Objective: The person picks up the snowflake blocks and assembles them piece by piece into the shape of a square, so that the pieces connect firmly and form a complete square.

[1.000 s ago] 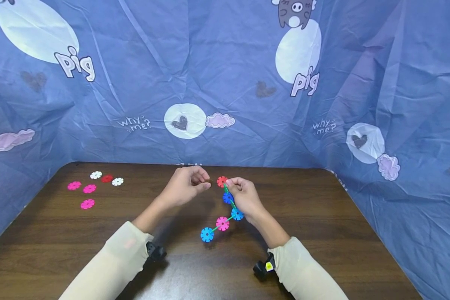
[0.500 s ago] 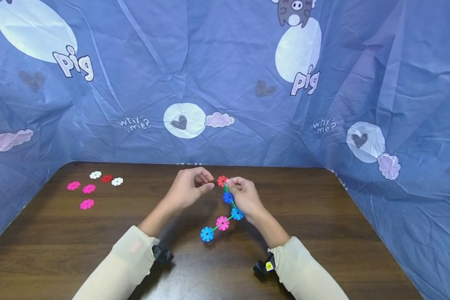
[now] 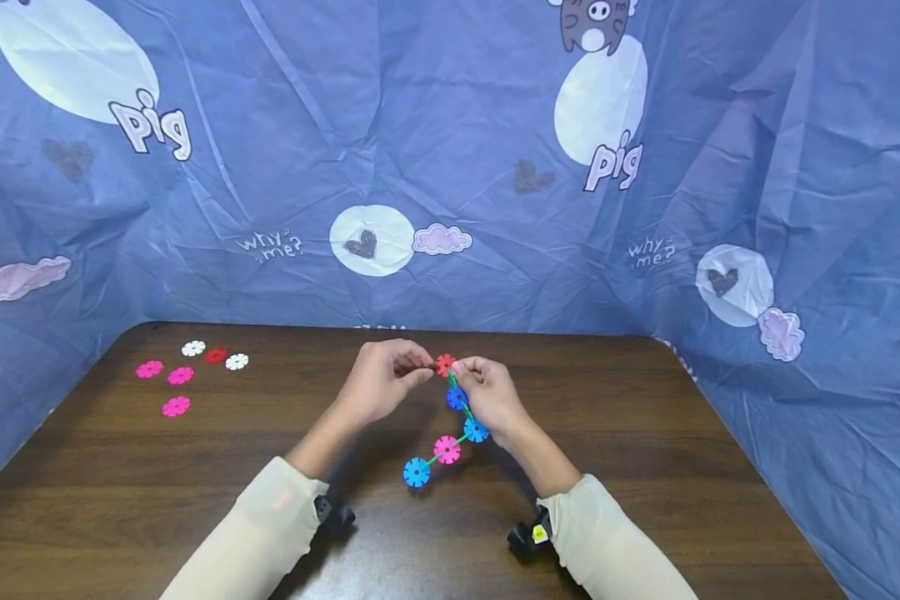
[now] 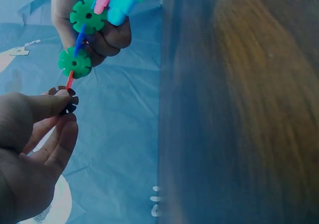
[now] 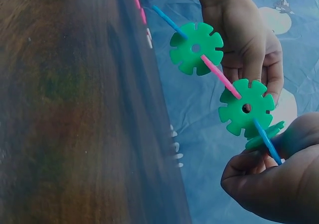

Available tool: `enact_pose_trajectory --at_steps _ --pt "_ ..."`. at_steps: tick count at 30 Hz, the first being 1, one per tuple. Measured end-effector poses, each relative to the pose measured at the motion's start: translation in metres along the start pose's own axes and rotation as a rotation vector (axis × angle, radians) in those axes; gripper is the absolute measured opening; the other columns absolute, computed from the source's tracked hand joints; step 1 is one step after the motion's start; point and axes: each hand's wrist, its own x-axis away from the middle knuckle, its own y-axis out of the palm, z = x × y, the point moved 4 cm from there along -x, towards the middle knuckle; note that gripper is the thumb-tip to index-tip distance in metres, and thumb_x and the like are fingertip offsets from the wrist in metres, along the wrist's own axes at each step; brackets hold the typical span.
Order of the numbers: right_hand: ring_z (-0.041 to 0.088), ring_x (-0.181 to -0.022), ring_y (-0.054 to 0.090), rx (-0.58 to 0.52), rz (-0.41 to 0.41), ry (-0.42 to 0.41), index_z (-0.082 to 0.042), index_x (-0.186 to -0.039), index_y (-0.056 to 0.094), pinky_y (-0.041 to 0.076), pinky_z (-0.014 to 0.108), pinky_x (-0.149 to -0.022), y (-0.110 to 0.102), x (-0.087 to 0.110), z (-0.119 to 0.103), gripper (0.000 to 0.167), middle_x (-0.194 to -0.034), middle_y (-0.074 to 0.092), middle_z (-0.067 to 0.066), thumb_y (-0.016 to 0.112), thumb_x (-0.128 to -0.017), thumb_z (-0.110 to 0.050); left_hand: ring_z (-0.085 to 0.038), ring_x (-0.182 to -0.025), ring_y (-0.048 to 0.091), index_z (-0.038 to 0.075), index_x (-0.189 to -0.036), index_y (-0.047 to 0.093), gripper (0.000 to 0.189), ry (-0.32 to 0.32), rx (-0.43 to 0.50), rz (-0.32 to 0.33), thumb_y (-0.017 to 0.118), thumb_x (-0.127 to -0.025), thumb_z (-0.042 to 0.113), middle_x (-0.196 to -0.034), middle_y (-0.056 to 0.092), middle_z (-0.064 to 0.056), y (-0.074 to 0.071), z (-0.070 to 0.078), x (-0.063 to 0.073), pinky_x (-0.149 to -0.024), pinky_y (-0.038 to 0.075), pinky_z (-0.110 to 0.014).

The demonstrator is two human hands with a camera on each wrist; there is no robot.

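My left hand (image 3: 378, 379) pinches a small dark notched disc (image 4: 74, 102) between thumb and fingertips. In the left wrist view this disc meets the edge-on red disc (image 4: 70, 79) at the end of a chain of interlocking discs. My right hand (image 3: 491, 396) grips the chain by a green disc (image 5: 264, 136), partly hidden by its fingers. Down the chain in the head view run a dark blue disc (image 3: 457, 397), a light blue disc (image 3: 476, 430), a pink disc (image 3: 447, 450) and another light blue disc (image 3: 416, 472), with green discs edge-on between them.
At the table's far left lie loose notched discs: several pink ones, such as one pink disc (image 3: 176, 406), a red disc (image 3: 216, 356) and two white ones, one white disc (image 3: 237, 362) nearer. The brown wooden table (image 3: 645, 467) meets a blue printed cloth (image 3: 450, 167) behind.
My left hand has moved right, bringing the dark disc up to the red disc at the chain's end. The right hand and the chain have stayed nearly still.
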Motion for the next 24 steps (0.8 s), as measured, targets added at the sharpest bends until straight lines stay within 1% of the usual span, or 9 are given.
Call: enact_pose_trajectory --at_steps 3,5,10,16,24 --pt "0.010 -0.062 0.045 0.016 -0.003 0.000 0.003 -0.103 0.066 0.037 0.022 -0.053 -0.0007 0.0002 0.0014 0.023 -0.073 0.054 -0.001 0.055 -0.107 -0.017 -0.010 -0.071 0.070 0.005 -0.088 0.079 0.006 0.013 -0.030 0.022 0.082 -0.085 0.001 -0.083 0.077 -0.002 0.0021 -0.0004 0.0004 -0.066 0.059 -0.027" --pt "0.010 -0.061 0.045 0.031 -0.007 -0.012 0.004 -0.102 0.065 0.036 0.023 -0.053 -0.0011 -0.0001 0.0028 0.023 -0.072 0.053 -0.002 0.054 -0.107 -0.016 -0.009 -0.070 0.070 0.006 -0.087 0.080 0.006 0.022 -0.050 0.035 0.083 -0.084 0.002 -0.082 0.077 -0.001 0.0038 -0.0005 0.0009 -0.064 0.058 -0.026" --pt "0.010 -0.060 0.044 0.050 -0.007 -0.046 0.004 -0.099 0.064 0.035 0.023 -0.053 -0.0025 0.0008 0.0025 0.020 -0.069 0.052 -0.002 0.054 -0.107 -0.012 -0.006 -0.067 0.068 0.007 -0.085 0.082 0.006 0.037 -0.066 0.047 0.084 -0.083 0.002 -0.080 0.077 0.000 0.0082 -0.0007 0.0016 -0.060 0.056 -0.023" --pt "0.010 -0.064 0.046 0.057 -0.022 -0.051 0.002 -0.100 0.065 0.037 0.023 -0.056 -0.0032 0.0013 0.0011 0.019 -0.071 0.054 -0.002 0.054 -0.107 -0.012 -0.007 -0.066 0.068 0.006 -0.084 0.082 0.006 0.037 -0.055 0.044 0.084 -0.083 0.001 -0.079 0.077 -0.002 0.0089 -0.0001 0.0021 -0.059 0.056 -0.023" --pt "0.009 -0.062 0.045 0.047 -0.055 -0.036 0.002 -0.101 0.066 0.036 0.022 -0.054 -0.0009 -0.0017 0.0084 0.019 -0.070 0.052 -0.002 0.054 -0.107 -0.011 -0.008 -0.068 0.069 0.006 -0.084 0.082 0.006 0.038 -0.061 0.021 0.084 -0.083 0.000 -0.079 0.077 -0.002 0.0091 -0.0018 0.0032 -0.061 0.057 -0.022"
